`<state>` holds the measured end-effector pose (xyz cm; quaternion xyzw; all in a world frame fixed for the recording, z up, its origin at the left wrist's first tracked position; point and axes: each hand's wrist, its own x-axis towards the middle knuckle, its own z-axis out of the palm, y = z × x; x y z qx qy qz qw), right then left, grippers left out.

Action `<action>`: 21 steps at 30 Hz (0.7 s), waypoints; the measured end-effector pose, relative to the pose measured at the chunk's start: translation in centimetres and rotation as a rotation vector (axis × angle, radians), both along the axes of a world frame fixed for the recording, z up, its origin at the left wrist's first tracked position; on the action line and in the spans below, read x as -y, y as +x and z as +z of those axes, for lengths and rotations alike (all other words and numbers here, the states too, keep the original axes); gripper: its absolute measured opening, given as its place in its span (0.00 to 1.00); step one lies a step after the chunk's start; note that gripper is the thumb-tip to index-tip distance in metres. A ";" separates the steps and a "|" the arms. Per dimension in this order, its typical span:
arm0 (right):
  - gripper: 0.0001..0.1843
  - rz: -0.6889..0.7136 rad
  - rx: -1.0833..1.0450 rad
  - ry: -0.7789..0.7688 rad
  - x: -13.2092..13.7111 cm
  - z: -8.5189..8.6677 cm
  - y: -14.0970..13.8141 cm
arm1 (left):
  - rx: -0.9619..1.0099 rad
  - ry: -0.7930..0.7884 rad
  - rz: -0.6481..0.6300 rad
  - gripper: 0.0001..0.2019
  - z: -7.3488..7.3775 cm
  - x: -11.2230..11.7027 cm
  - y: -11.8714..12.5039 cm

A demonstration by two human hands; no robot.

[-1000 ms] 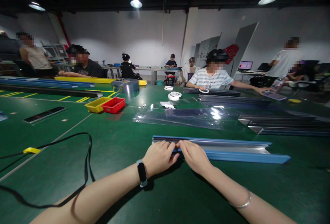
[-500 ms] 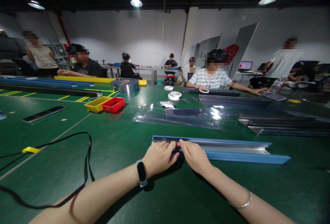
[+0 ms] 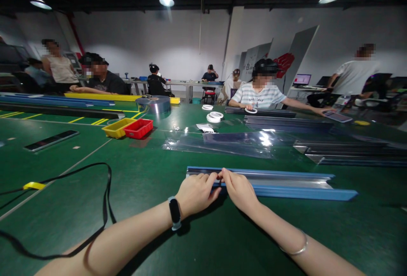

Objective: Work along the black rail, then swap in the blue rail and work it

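Note:
A blue metal profile [image 3: 286,192], an open channel with a silvery inside, lies lengthwise on the green table in front of me. My left hand [image 3: 197,191] is curled over its left end, with the fingers over the channel and the thumb at the near wall. Right beside it, my right hand [image 3: 238,188] has its fingers pinched together at the channel, the tips meeting those of my left hand. Whatever sits between the right fingertips is too small and hidden to make out.
Clear plastic film [image 3: 219,145] lies beyond the profile. Dark profiles [image 3: 352,154] are stacked at the right. Further off are white tape rolls [image 3: 215,117], a yellow bin [image 3: 118,128], a red bin [image 3: 139,129] and a phone [image 3: 51,140]. A black strap [image 3: 110,182] crosses the left. A co-worker [image 3: 259,93] sits opposite.
My right fingertips have lifted slightly at the channel. My left hand and the blue profile stay in place. The view has shifted a little.

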<state>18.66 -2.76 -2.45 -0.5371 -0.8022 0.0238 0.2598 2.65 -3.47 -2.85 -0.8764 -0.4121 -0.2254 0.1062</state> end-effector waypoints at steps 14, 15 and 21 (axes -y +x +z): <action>0.20 -0.060 0.383 0.132 -0.4 -0.4 -0.7 | -0.081 0.041 -0.025 0.11 -0.3 -0.1 -0.1; 0.20 -0.068 0.388 0.137 -0.5 -0.4 -0.7 | -0.087 0.043 -0.032 0.11 -0.4 -0.1 -0.2; 0.19 -0.101 0.413 0.159 -0.5 -0.6 -0.8 | -0.104 0.040 -0.018 0.12 -0.9 -0.5 -0.2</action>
